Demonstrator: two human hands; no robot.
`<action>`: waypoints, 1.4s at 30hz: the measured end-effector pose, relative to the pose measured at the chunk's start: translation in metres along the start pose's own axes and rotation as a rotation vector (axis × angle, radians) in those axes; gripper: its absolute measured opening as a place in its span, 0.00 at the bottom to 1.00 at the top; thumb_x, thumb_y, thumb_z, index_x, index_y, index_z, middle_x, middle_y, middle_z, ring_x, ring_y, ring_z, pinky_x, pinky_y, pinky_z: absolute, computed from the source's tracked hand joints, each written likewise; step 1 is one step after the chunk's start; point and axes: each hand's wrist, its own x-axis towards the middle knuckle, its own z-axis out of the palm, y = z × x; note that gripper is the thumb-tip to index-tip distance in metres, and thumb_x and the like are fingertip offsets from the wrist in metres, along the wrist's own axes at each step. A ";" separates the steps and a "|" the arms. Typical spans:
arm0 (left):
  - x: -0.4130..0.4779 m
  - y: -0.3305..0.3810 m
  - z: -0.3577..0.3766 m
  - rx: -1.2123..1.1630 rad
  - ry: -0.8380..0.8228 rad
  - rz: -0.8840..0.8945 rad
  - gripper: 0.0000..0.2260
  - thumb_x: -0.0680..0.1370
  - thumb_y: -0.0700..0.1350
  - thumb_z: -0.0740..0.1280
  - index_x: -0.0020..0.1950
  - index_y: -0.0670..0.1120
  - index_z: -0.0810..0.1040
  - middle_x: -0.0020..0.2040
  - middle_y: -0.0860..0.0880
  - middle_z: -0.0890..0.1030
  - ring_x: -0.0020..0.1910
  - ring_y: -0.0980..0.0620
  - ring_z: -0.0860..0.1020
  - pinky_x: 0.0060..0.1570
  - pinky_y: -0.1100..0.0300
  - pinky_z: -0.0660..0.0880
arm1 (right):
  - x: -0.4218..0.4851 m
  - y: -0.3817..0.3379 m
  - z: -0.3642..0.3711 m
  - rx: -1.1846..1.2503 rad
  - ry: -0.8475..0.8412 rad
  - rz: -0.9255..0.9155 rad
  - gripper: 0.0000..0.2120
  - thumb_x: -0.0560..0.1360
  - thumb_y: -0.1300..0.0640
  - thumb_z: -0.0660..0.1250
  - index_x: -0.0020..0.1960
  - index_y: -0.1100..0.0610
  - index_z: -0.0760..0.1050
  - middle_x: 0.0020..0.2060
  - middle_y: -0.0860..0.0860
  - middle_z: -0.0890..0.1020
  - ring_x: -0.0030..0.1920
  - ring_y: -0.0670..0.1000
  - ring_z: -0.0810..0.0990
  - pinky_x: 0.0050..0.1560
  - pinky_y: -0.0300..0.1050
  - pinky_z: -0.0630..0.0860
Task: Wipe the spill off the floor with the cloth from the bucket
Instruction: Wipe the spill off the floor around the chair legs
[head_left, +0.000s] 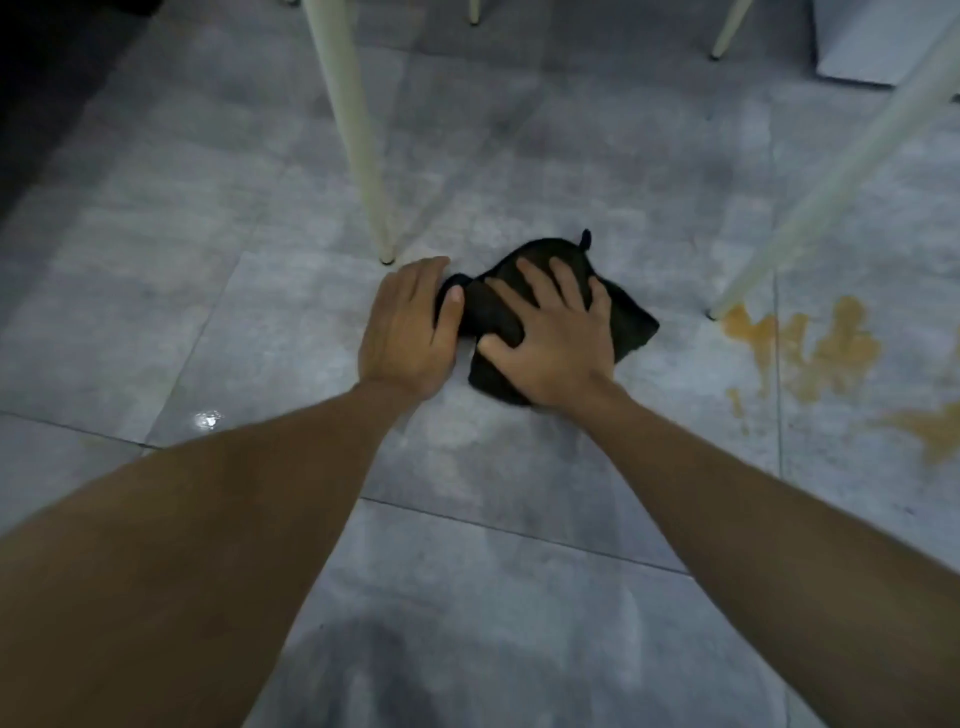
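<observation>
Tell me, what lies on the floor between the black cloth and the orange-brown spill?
The head view shows bare grey tile between the crumpled black cloth and orange-brown spill, except a white furniture leg's foot at the spill's edge.

Both bare arms reach down to the grey tiled floor (208, 322), where the right hand (553, 338) lies flat with spread fingers on a crumpled black cloth (631, 322), the left hand (408, 327) touches its left edge, and an orange-brown spill (821, 353) sits apart to the right by a white leg (831, 182).
</observation>
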 end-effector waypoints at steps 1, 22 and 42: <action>-0.001 0.001 0.002 0.085 -0.040 0.032 0.25 0.84 0.56 0.49 0.72 0.42 0.71 0.69 0.42 0.75 0.68 0.40 0.71 0.70 0.46 0.65 | 0.005 0.014 -0.004 -0.005 0.001 0.061 0.37 0.73 0.28 0.45 0.79 0.38 0.57 0.82 0.48 0.56 0.81 0.56 0.48 0.76 0.66 0.43; -0.032 0.087 0.053 0.334 -0.251 0.015 0.26 0.84 0.58 0.48 0.82 0.54 0.55 0.83 0.48 0.55 0.82 0.44 0.48 0.79 0.40 0.44 | -0.120 0.088 0.002 0.026 0.154 0.201 0.34 0.74 0.31 0.52 0.77 0.41 0.66 0.79 0.50 0.64 0.79 0.58 0.58 0.75 0.69 0.53; 0.006 0.181 0.130 0.376 -0.277 0.022 0.26 0.83 0.57 0.40 0.82 0.54 0.48 0.83 0.48 0.53 0.82 0.37 0.42 0.73 0.28 0.38 | -0.004 0.248 -0.043 0.095 0.094 0.557 0.34 0.74 0.28 0.46 0.78 0.36 0.60 0.82 0.48 0.56 0.80 0.58 0.49 0.75 0.70 0.45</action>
